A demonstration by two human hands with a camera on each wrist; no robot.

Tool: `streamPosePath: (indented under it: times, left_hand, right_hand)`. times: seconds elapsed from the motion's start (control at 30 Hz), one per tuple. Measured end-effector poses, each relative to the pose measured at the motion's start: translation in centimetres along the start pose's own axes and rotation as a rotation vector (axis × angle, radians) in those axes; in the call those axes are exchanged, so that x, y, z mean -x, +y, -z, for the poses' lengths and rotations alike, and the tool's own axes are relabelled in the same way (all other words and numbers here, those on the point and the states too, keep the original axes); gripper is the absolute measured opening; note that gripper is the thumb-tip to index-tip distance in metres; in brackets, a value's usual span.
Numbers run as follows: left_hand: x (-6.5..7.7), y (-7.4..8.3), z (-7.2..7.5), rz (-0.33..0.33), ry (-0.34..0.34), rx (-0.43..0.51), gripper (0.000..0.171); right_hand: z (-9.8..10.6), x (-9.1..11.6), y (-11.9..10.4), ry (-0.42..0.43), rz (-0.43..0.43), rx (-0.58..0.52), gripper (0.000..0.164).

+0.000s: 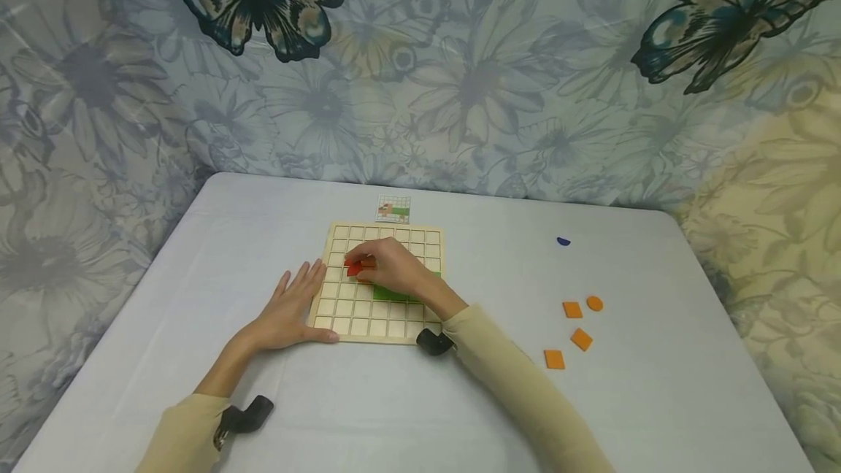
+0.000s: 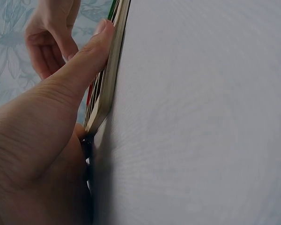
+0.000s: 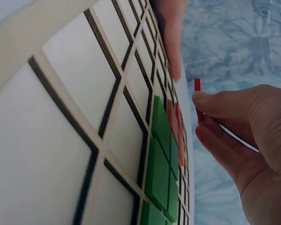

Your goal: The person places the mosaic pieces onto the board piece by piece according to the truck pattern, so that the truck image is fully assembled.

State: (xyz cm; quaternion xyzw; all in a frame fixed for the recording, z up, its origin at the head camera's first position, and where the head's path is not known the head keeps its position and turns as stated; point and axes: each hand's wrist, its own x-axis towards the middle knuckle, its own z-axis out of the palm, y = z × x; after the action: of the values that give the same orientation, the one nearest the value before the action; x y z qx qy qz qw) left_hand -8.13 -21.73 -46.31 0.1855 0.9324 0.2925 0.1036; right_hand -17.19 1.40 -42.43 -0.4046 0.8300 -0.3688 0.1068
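Observation:
A wooden grid board (image 1: 360, 326) lies on the white table. My left hand (image 1: 289, 312) rests against its left side with fingers spread and straight, the thumb (image 2: 86, 54) along the near edge. Above the middle of the board, my right hand (image 1: 397, 268) pinches a small red tile (image 3: 197, 85) between thumb and fingers, apart from the grid in the right wrist view. Several green tiles (image 3: 159, 176) sit side by side in the grid cells. Beyond them are red and orange pieces (image 3: 174, 126), partly hidden by the right hand in the head view.
A small printed card (image 1: 394, 209) with a coloured grid lies just behind the board. To the right are orange square tiles (image 1: 555, 360), an orange round tile (image 1: 594, 303) and, farther back, a dark blue half-round piece (image 1: 563, 241). Butterfly-patterned cloth (image 1: 460, 93) hangs behind the table.

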Motion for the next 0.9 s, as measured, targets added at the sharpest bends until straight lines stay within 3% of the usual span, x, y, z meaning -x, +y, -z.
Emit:
streamPosePath:
  times: [0.53, 0.9]
  left_hand:
    - [0.0, -0.2, 0.0, -0.009, -0.007, 0.01, 0.126]
    - [0.0, -0.2, 0.0, -0.01, -0.009, 0.008, 0.127]
  right_hand:
    - [-1.9, -1.5, -1.0, -0.008, 0.003, 0.094, 0.033]
    - [-2.7, -2.6, -0.5, -0.018, -0.013, 0.132, 0.03]
